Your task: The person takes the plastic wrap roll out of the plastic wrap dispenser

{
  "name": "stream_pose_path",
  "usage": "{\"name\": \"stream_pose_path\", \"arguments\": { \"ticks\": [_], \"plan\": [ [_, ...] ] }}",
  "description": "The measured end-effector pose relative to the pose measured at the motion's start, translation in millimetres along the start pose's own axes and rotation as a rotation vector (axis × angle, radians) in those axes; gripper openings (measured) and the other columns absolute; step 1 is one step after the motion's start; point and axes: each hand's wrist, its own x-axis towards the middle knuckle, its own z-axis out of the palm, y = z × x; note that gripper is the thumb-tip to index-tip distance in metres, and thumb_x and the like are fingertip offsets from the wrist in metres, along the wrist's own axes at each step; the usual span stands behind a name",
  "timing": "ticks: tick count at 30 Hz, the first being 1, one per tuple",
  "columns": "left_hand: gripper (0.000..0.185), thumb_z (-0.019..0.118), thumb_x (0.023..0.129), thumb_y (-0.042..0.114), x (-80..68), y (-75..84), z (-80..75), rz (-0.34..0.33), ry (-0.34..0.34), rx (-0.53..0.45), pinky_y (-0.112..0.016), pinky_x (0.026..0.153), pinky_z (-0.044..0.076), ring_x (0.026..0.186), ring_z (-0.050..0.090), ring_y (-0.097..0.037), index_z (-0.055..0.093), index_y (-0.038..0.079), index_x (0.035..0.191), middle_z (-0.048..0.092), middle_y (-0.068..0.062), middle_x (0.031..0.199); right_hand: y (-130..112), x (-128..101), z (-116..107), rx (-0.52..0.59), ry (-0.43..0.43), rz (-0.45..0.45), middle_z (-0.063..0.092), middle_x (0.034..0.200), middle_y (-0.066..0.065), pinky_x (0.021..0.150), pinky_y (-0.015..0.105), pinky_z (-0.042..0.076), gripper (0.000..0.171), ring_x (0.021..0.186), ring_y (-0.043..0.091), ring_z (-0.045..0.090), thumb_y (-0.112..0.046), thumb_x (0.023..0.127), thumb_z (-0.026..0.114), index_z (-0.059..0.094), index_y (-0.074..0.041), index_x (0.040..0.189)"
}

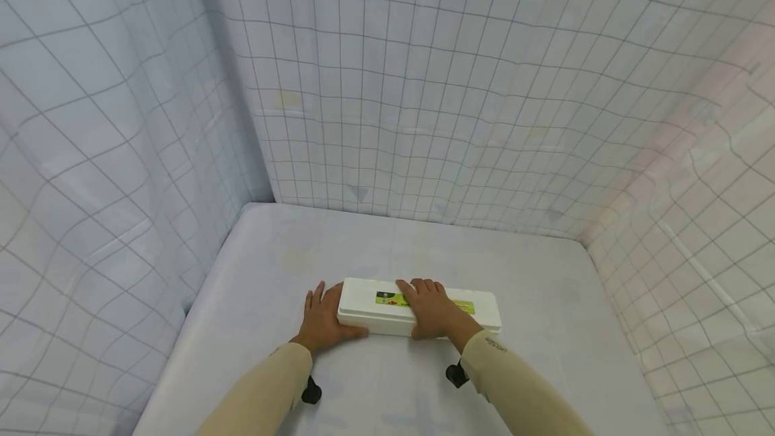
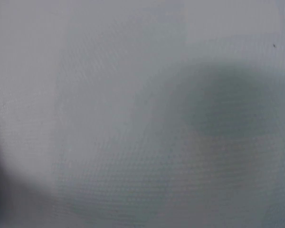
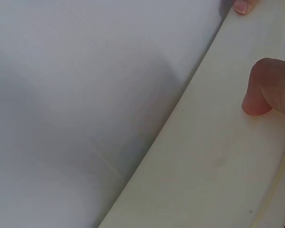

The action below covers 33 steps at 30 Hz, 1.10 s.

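A long white lidded box with a green-and-yellow label on its lid lies crosswise on the white-covered table. At its left end, my left hand holds the corner, thumb along the front side and the other fingers spread at the end and behind. My right hand lies across the lid right of the middle. Its fingers reach toward the far edge and its thumb presses the front wall. The right wrist view also shows the left thumb's tip on that wall. Only blurred pale cloth appears in the left wrist view.
The white tabletop reaches back to a hanging white sheet with a dark grid. Similar gridded sheets close in the left and right sides. Small black pieces show under both cuffs.
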Motion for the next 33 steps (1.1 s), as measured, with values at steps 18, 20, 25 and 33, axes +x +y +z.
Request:
{"name": "stream_pose_path", "arguments": {
  "ticks": [18, 20, 25, 33],
  "plan": [
    [0.117, 0.088, 0.061, 0.070, -1.9, 4.5, -2.9, -0.013, -0.008, -0.009, -0.066, 0.125, 0.005, 0.155, 0.017, -0.043, 0.040, 0.020, 0.155, 0.050, -0.003, 0.154, -0.1, -2.4, -2.3, 0.020, 0.007, -0.004, 0.046, 0.152, 0.012, 0.121, 0.055, 0.035, 0.103, 0.142, 0.034, 0.043, -0.028, 0.077, 0.083, 0.025, -0.021, 0.161],
    [0.118, 0.087, 0.060, 0.071, -2.0, 3.5, -2.5, -0.014, -0.008, -0.010, -0.066, 0.125, 0.004, 0.156, 0.016, -0.043, 0.040, 0.020, 0.155, 0.050, -0.003, 0.155, -0.4, -2.7, -2.7, 0.023, 0.005, -0.002, 0.045, 0.153, 0.012, 0.121, 0.055, 0.034, 0.103, 0.142, 0.034, 0.042, -0.028, 0.076, 0.083, 0.025, -0.021, 0.161],
    [0.119, 0.086, 0.060, 0.074, -2.0, 1.3, -0.7, -0.014, -0.003, 0.002, -0.067, 0.125, 0.005, 0.155, 0.017, -0.042, 0.039, 0.020, 0.155, 0.050, -0.002, 0.154, -1.2, -3.8, -4.5, 0.035, -0.002, -0.002, 0.045, 0.153, 0.012, 0.121, 0.055, 0.034, 0.104, 0.143, 0.034, 0.042, -0.027, 0.076, 0.084, 0.024, -0.021, 0.161],
    [0.119, 0.087, 0.059, 0.073, -1.9, 2.2, 0.0, -0.012, 0.006, -0.004, -0.068, 0.124, 0.006, 0.155, 0.018, -0.043, 0.041, 0.020, 0.155, 0.051, -0.003, 0.154, 2.0, -2.0, -6.3, 0.051, -0.002, -0.007, 0.047, 0.151, 0.011, 0.121, 0.055, 0.035, 0.104, 0.141, 0.033, 0.043, -0.027, 0.075, 0.084, 0.026, -0.022, 0.161]
  ]
}}
